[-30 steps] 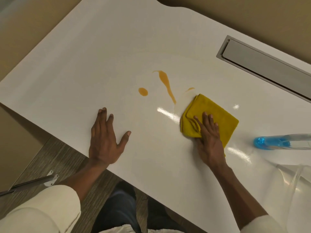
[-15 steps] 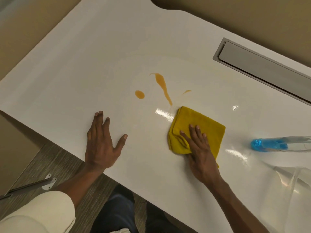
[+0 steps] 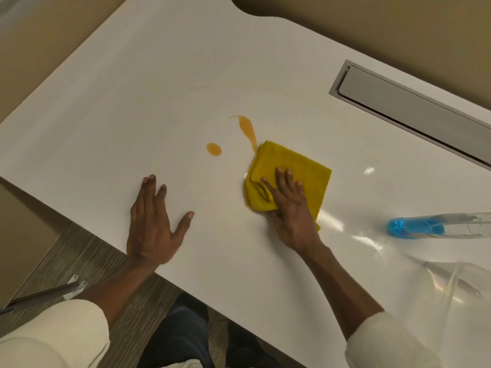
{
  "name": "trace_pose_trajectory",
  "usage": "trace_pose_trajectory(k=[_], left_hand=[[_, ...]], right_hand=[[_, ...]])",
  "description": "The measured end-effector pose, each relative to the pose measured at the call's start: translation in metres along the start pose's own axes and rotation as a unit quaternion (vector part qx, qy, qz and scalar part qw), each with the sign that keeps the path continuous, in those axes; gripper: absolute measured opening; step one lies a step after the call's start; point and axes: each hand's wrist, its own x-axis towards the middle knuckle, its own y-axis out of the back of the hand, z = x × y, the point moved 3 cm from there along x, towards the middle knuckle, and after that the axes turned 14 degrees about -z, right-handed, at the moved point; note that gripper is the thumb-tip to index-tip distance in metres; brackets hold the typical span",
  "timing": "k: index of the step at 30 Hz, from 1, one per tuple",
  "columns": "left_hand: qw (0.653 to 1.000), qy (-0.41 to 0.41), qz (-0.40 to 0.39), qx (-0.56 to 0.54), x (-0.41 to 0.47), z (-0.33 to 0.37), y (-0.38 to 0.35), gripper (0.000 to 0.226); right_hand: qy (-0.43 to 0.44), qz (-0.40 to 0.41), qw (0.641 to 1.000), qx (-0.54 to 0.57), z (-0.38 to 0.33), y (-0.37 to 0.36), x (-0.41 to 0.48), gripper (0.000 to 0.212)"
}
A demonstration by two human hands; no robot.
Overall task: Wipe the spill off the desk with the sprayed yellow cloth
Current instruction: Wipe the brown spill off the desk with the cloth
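A folded yellow cloth [image 3: 295,166] lies flat on the white desk [image 3: 132,115]. My right hand [image 3: 289,208] presses down on its near left part, fingers spread over the fabric. An orange spill streak [image 3: 247,130] runs from the far left down to the cloth's far corner, which touches its lower end. A separate orange drop [image 3: 214,149] sits to the left of the cloth. My left hand [image 3: 152,224] rests palm down on the desk near its front edge, fingers apart, holding nothing.
A clear spray bottle with blue liquid [image 3: 425,227] lies on its side at the right. A clear plastic container [image 3: 457,290] stands at the lower right. A grey cable tray lid [image 3: 414,107] is set into the desk's far right. The desk's front edge runs diagonally below my hands.
My right hand slid the cloth toward me and to the left, then back up to the streak's lower end. The small smear right of the streak is gone. My left hand stayed put.
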Motion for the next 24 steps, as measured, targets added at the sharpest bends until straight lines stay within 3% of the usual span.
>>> trace_pose_trajectory(k=[6, 13, 18, 24], left_hand=[[1.000, -0.004, 0.002, -0.001, 0.000, -0.003, -0.002, 0.095], [1.000, 0.000, 0.000, 0.004, 0.001, -0.003, 0.000, 0.094], [1.000, 0.002, -0.002, 0.002, 0.001, -0.001, -0.001, 0.095], [1.000, -0.002, 0.011, 0.003, 0.000, -0.003, 0.001, 0.093]], right_hand=[[-0.031, 0.029, 0.999, 0.000, 0.035, 0.004, -0.034, 0.060], [-0.098, 0.057, 0.993, 0.016, 0.036, 0.039, 0.047, 0.071], [-0.044, 0.020, 0.999, 0.006, 0.002, 0.024, 0.073, 0.070], [0.043, -0.018, 0.999, -0.021, 0.004, 0.004, 0.027, 0.067]])
